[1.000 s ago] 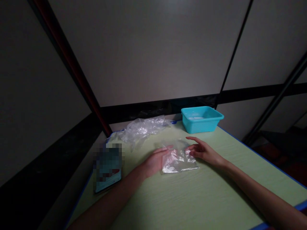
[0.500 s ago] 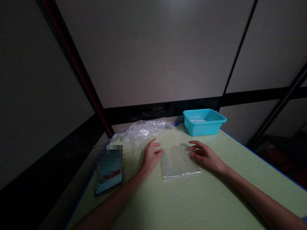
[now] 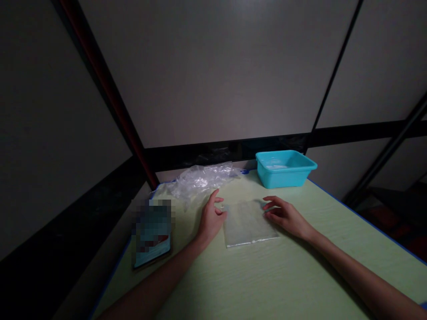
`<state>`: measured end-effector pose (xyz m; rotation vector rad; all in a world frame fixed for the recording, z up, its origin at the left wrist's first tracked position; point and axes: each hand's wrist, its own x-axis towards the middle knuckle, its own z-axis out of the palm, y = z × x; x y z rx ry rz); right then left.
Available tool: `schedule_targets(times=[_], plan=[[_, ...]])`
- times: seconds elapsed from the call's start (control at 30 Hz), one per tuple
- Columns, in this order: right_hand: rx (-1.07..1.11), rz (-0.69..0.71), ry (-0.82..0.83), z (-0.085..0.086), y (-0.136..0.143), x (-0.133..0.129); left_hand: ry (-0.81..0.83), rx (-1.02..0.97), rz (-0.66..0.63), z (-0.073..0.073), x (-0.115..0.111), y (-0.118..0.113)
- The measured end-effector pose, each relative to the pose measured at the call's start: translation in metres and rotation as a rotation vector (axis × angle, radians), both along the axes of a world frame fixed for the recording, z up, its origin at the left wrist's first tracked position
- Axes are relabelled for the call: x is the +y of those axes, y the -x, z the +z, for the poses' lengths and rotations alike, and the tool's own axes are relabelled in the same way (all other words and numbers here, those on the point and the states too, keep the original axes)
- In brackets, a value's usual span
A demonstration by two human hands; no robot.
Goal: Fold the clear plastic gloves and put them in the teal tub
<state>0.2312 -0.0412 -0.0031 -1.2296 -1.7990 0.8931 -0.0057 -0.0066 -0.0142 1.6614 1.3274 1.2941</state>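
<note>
A clear plastic bag (image 3: 250,226) lies flat on the pale green table, its shiny edge toward me. My left hand (image 3: 212,218) rests at the bag's left side with the fingers apart, the thumb close to the bag's edge. On the opposite side, my right hand (image 3: 286,216) is loosely curved with fingers spread, its fingertips at the bag's upper right edge. Neither hand grips the bag; whether the fingertips touch it I cannot tell.
Crumpled clear plastic (image 3: 207,179) lies along the back of the table (image 3: 233,284). A turquoise basin (image 3: 285,178) with something clear inside stands at the back right. At the left is a phone-like device (image 3: 152,255), partly blurred out. A panelled wall (image 3: 227,80) rises behind.
Both hands stay almost where they were beside the bag. The view has shifted very slightly; the bag, basin and crumpled plastic keep their places.
</note>
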Motion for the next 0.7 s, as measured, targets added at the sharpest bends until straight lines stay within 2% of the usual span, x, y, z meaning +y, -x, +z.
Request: schedule_targets(times=[0.23, 0.4, 0.5, 0.63, 0.7], plan=[[-0.015, 0.000, -0.008, -0.001, 0.000, 0.001, -0.034, 0.106, 0.018, 0.000, -0.001, 0.001], [-0.107, -0.070, -0.125, 0.006, 0.003, -0.005, -0.234, 0.348, 0.046, 0.009, -0.013, -0.001], [-0.270, -0.040, -0.275, 0.016, 0.007, -0.015, -0.279, 0.504, -0.071, 0.018, -0.031, -0.009], [-0.535, 0.214, -0.379, 0.022, 0.018, -0.029, -0.267, 0.814, -0.321, 0.025, -0.054, -0.020], [-0.652, 0.308, -0.393, 0.018, 0.022, -0.033, -0.286, 0.929, -0.386, 0.024, -0.059, -0.021]])
